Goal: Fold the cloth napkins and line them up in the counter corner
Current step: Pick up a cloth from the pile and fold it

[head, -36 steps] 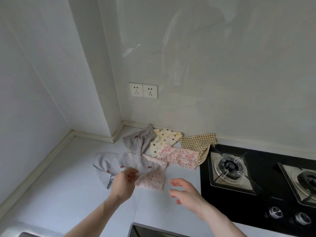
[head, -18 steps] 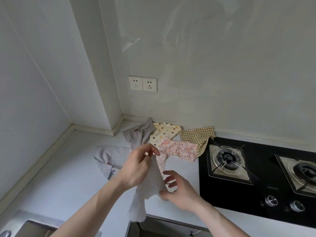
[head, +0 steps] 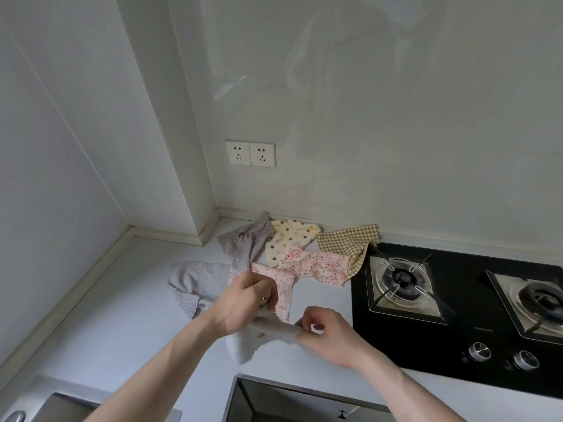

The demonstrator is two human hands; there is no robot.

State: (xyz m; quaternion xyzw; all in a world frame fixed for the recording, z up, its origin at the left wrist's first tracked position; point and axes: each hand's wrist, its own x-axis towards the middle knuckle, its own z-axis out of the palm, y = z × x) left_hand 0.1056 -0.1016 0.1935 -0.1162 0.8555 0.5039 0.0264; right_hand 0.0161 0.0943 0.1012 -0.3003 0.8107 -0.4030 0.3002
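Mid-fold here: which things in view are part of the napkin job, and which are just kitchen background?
Part of the job:
- pale napkin held between left hand and right hand
- grey napkins
- pink floral napkin
- cream dotted napkin
- checked napkin
- counter corner

Just background:
- gas hob
- wall sockets
- sink

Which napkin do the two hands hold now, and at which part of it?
Both hold the pale pink napkin: the left hand grips its upper part, the right hand pinches its top edge.
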